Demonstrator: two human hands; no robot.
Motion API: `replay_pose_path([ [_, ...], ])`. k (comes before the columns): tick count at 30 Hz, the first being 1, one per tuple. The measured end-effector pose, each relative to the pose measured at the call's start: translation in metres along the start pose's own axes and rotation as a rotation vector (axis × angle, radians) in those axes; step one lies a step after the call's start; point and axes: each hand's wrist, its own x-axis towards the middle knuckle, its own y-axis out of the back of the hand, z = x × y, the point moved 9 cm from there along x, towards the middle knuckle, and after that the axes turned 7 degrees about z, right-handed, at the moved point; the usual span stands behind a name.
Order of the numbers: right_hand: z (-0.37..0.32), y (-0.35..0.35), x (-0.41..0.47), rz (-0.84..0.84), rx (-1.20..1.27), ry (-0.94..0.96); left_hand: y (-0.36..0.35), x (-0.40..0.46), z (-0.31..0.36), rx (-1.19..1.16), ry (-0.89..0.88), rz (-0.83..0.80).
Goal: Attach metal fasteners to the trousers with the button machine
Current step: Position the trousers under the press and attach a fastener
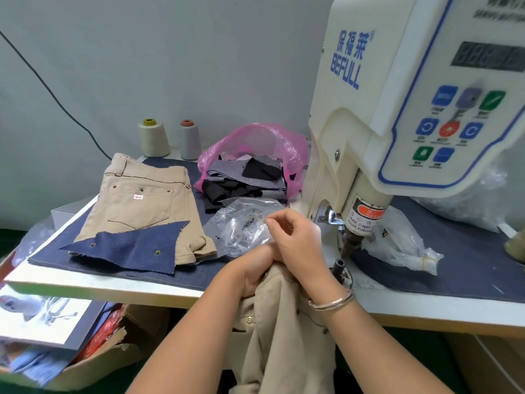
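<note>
Beige trousers [279, 322] hang over the table's front edge, and my left hand [252, 270] grips their top. My right hand [295, 237] hovers just above, its thumb and fingers pinched together over a clear bag of metal fasteners [244, 223]; whether it holds a fastener is too small to tell. The cream button machine [397, 109] towers at the right, its punch head [352, 240] just right of my right hand. A second, folded pair of beige trousers [142, 200] lies at the left on the table.
A dark blue denim scrap [133, 250] with two rivets lies on the folded trousers. A pink bag of fabric scraps [255, 166] and two thread cones [153, 137] stand at the back. Clear plastic bags [403, 245] lie right of the punch. A cardboard box [93, 362] sits below left.
</note>
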Motion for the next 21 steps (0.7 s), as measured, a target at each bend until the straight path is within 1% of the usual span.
replay_pose_path([
  [2, 0.0, 0.012, -0.005, 0.073, -0.035, 0.003, 0.001, -0.002, 0.006, -0.063, -0.062, 0.03],
  [5, 0.0, 0.024, -0.008, 0.165, -0.025, 0.012, 0.006, -0.005, 0.013, -0.26, -0.117, 0.048],
  [7, 0.003, 0.028, -0.011, 0.188, -0.011, 0.001, 0.007, -0.007, 0.018, -0.311, -0.163, 0.022],
  [10, 0.006, 0.028, -0.017, 0.199, -0.079, 0.016, 0.002, -0.008, 0.019, -0.3, -0.188, -0.016],
  [14, 0.006, 0.028, -0.022, 0.213, -0.128, 0.06, 0.01, -0.003, 0.025, -0.268, -0.295, 0.057],
  [18, 0.004, 0.027, -0.023, 0.205, -0.137, 0.092, 0.017, -0.001, 0.026, -0.262, -0.337, 0.098],
  [19, 0.006, 0.028, -0.023, 0.214, -0.111, 0.071, 0.017, 0.0, 0.026, -0.26, -0.339, 0.101],
  [20, 0.013, 0.031, -0.021, 0.226, -0.055, 0.009, 0.018, 0.001, 0.026, -0.256, -0.339, 0.102],
  [21, 0.022, 0.032, -0.019, 0.226, 0.034, -0.092, 0.017, 0.001, 0.026, -0.254, -0.338, 0.098],
])
